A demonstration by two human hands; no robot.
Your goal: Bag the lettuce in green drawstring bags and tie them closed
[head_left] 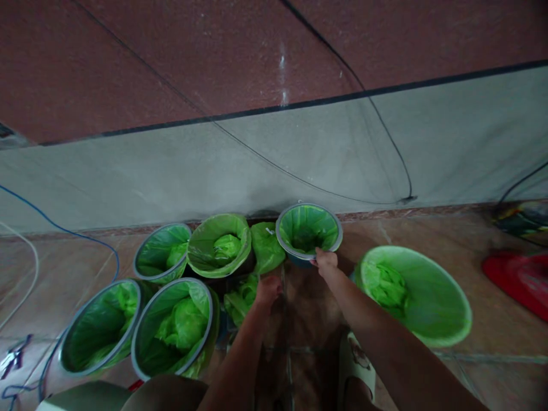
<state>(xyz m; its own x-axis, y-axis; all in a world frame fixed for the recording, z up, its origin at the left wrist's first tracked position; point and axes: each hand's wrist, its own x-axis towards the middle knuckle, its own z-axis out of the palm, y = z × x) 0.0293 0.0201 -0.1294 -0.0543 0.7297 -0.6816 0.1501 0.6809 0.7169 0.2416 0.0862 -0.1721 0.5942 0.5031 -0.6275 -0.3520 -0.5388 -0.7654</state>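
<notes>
My right hand [326, 260] grips the near rim of a round bin [280, 238] lined with a green plastic bag [305, 222], which stands by the wall. Closed, my left hand [269, 288] is beside a crumpled green plastic bag [240, 299], left of that bin. Its fingertips are turned away, and what they hold, if anything, is hidden. Another green bag [266, 248] lies against the bin's left side. To the right of my right arm, a wide green-lined bin [445, 291] has a bunched green bag [385, 285] inside.
Several bins with green liners, one of them an upright bin [192, 242], cluster on the left. Blue cable [64, 228] runs over the tiles at far left, near pliers-like tools [15, 357]. A red object [518, 279] lies at right. Behind is a grey wall [257, 171].
</notes>
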